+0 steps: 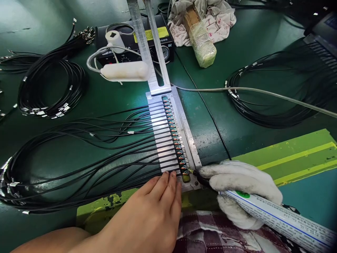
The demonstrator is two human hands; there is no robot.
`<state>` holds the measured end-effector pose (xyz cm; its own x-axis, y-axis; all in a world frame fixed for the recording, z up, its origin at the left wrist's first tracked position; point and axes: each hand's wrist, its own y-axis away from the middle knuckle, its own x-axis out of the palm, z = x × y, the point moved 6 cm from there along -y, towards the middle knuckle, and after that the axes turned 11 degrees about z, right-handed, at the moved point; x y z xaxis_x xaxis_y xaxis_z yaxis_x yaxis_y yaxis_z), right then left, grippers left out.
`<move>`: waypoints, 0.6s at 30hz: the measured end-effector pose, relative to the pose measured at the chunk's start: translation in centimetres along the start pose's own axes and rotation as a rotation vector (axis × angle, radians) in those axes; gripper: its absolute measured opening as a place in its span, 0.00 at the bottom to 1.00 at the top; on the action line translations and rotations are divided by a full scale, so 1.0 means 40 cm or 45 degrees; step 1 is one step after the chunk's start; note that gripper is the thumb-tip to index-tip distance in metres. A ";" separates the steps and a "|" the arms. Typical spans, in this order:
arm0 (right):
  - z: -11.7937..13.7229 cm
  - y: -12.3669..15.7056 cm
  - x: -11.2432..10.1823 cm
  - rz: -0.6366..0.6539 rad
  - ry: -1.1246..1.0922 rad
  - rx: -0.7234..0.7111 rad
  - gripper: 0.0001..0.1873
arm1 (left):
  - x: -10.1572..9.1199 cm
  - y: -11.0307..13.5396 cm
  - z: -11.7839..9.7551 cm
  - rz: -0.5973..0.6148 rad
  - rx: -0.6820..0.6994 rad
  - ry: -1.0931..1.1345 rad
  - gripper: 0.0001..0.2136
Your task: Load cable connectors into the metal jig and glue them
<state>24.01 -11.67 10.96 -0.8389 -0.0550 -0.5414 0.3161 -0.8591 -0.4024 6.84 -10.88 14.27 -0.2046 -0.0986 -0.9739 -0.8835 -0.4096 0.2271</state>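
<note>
My right hand (pixel 242 189), in a white work glove, is wrapped around a white glue tube (pixel 284 221) with blue line and fine print. The tube's dark nozzle (pixel 201 177) points left, its thin tip at the wire ends near the close end of a metal fixture (pixel 188 137). On that fixture several black cables (pixel 137 146) lie side by side, their stripped coloured wires meeting small metal connectors (pixel 175 135). My bare left hand (pixel 155 207) lies palm down, fingers stretched out close together, fingertips on the fixture's near end beside the last cable. Its thumb is hidden.
Behind the fixture stand a metal bracket (pixel 158 45), a white lamp (pixel 125 71) and a black control box (pixel 168 42) with a gauge. Coiled cables (pixel 52 88) lie left, another coil (pixel 237 102) right. A wrapped block (pixel 201 44) rests by a cloth (pixel 221 17).
</note>
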 end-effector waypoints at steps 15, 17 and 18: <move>0.004 -0.003 -0.002 -0.025 -0.014 -0.005 0.09 | 0.009 0.001 -0.002 0.034 0.013 0.003 0.21; 0.007 -0.001 -0.006 -0.045 -0.032 -0.005 0.08 | 0.007 0.002 -0.004 0.028 0.012 -0.007 0.21; 0.009 0.001 -0.009 -0.060 -0.042 -0.001 0.08 | 0.006 0.003 -0.005 0.031 0.017 -0.011 0.22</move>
<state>24.18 -11.88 11.42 -0.8670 -0.0315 -0.4973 0.2763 -0.8609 -0.4271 6.78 -11.13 14.05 -0.2293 -0.1006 -0.9681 -0.8839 -0.3951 0.2504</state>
